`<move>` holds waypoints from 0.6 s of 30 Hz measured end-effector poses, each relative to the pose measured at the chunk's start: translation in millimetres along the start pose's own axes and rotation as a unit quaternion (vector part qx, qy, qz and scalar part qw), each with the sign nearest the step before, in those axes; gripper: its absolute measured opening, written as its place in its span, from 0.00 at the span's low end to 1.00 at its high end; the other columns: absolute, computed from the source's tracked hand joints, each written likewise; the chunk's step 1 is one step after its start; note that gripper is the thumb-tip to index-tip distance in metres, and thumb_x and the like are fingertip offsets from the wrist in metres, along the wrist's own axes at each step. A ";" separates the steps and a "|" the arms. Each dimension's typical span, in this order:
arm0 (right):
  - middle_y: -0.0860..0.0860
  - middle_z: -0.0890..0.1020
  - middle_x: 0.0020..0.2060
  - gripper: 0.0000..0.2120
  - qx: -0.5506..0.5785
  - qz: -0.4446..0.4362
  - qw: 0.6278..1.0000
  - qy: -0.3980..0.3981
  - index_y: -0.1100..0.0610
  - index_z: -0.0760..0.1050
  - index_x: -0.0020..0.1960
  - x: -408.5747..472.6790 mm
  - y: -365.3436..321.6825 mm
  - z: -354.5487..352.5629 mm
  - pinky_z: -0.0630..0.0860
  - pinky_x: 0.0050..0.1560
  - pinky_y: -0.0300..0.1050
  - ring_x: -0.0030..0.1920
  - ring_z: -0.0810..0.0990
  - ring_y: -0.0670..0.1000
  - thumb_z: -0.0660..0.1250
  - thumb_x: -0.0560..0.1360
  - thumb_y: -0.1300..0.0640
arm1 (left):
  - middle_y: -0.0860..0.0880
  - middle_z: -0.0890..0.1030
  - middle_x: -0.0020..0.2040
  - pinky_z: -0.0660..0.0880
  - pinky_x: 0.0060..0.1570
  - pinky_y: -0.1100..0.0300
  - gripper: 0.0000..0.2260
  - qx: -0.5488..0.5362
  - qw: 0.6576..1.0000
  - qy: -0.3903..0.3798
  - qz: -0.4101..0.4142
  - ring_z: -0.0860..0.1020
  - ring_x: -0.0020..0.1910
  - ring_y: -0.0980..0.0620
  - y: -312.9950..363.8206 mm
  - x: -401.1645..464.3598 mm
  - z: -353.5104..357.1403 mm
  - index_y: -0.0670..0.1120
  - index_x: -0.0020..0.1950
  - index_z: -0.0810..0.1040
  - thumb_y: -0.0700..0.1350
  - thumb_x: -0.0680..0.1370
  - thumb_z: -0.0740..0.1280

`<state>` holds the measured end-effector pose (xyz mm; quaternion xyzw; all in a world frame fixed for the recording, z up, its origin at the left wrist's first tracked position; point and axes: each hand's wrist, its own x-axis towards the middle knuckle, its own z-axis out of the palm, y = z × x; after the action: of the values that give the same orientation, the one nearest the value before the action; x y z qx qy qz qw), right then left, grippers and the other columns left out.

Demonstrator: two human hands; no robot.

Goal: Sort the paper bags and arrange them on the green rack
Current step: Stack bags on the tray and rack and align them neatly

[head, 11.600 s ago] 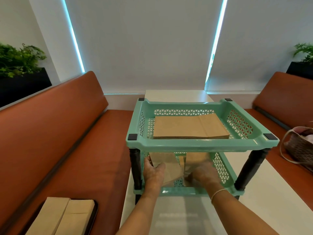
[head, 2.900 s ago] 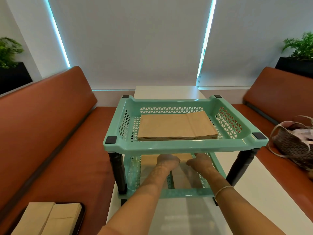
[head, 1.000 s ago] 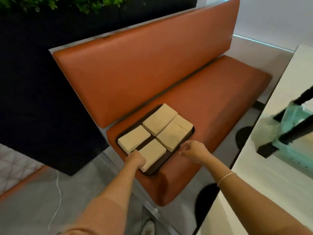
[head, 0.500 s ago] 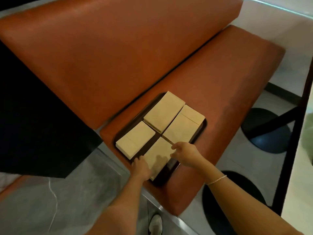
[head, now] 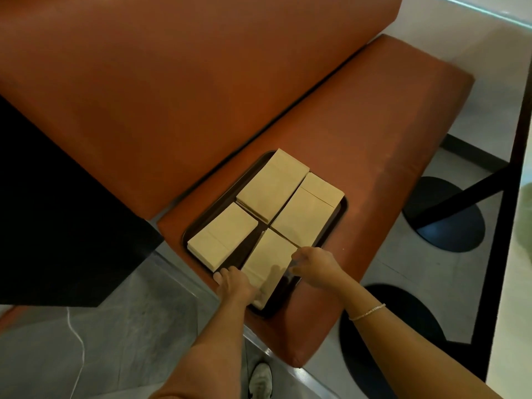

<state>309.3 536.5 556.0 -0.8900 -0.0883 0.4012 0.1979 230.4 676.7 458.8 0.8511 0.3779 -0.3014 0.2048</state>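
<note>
Four stacks of flat brown paper bags lie on a dark tray [head: 341, 213] on the orange bench seat [head: 359, 133]. The nearest stack [head: 269, 256] sits at the tray's front corner. My left hand [head: 233, 283] grips its near left edge, thumb on the tray side. My right hand [head: 315, 263] pinches its right edge with curled fingers. The other stacks are a left one [head: 223, 236], a far one [head: 272, 185] and a right one [head: 306, 210]. Only a blurred pale green shape [head: 525, 226] at the right edge shows where the rack is.
The bench backrest [head: 187, 82] rises behind the tray. A white table edge [head: 518, 283] runs down the right side, with round black table bases [head: 449, 214] on the grey floor. A dark planter wall [head: 57, 211] stands left. My shoe [head: 260, 380] shows below.
I turned from the green rack to the tray on the bench. Both hands came down onto the nearest stack, and in the last half second the right hand slid to its right edge.
</note>
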 end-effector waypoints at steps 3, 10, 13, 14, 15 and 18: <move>0.50 0.77 0.59 0.19 0.005 0.002 1.000 0.003 0.55 0.71 0.66 1.5 0.7 1.4 0.71 0.46 0.33 0.47 0.72 0.44 0.66 0.76 0.54 | 0.44 0.66 0.67 0.69 0.57 0.59 0.41 -0.005 1.000 -0.001 -0.017 0.62 0.66 0.47 1.1 1.3 -1.8 0.42 0.70 0.61 0.56 0.65 0.76; 0.51 0.78 0.57 0.19 0.020 0.007 1.000 0.003 0.55 0.71 0.66 4.4 0.3 5.3 0.73 0.47 0.35 0.48 0.76 0.46 0.66 0.76 0.54 | 0.43 0.69 0.65 0.71 0.56 0.57 0.39 -0.068 0.997 -0.013 -0.033 0.66 0.65 0.46 6.8 2.8 1.4 0.42 0.70 0.59 0.49 0.67 0.77; 0.52 0.78 0.58 0.19 0.018 0.009 1.000 0.004 0.55 0.71 0.66 4.7 0.9 5.5 0.74 0.48 0.36 0.52 0.77 0.48 0.66 0.76 0.54 | 0.41 0.71 0.64 0.73 0.57 0.54 0.39 -0.084 0.996 -0.024 -0.032 0.71 0.63 0.44 5.9 3.1 -0.9 0.42 0.70 0.59 0.48 0.66 0.77; 0.52 0.77 0.58 0.18 0.018 0.010 1.000 0.004 0.55 0.71 0.65 4.3 1.2 5.3 0.73 0.48 0.36 0.51 0.77 0.48 0.66 0.76 0.54 | 0.41 0.72 0.63 0.73 0.58 0.54 0.39 -0.079 0.996 -0.021 -0.026 0.71 0.62 0.44 5.4 3.5 -1.5 0.42 0.69 0.60 0.48 0.66 0.78; 0.52 0.78 0.58 0.18 0.019 0.011 1.000 0.005 0.55 0.71 0.65 4.3 1.8 5.1 0.73 0.47 0.36 0.51 0.76 0.47 0.66 0.76 0.54 | 0.42 0.72 0.63 0.74 0.57 0.54 0.38 -0.073 0.997 -0.019 -0.019 0.72 0.62 0.44 5.4 3.3 -1.9 0.43 0.68 0.61 0.49 0.65 0.78; 0.52 0.78 0.56 0.18 0.028 0.013 0.999 0.008 0.55 0.71 0.65 2.6 3.8 2.1 0.72 0.46 0.35 0.47 0.75 0.45 0.66 0.76 0.54 | 0.43 0.74 0.62 0.74 0.57 0.53 0.31 -0.041 0.999 -0.013 0.022 0.72 0.62 0.45 6.9 2.0 -1.6 0.44 0.65 0.66 0.48 0.68 0.76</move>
<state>309.4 534.5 551.5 -0.8882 -0.0640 0.3991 0.2183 237.3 674.3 459.5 0.8461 0.3684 -0.2924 0.2508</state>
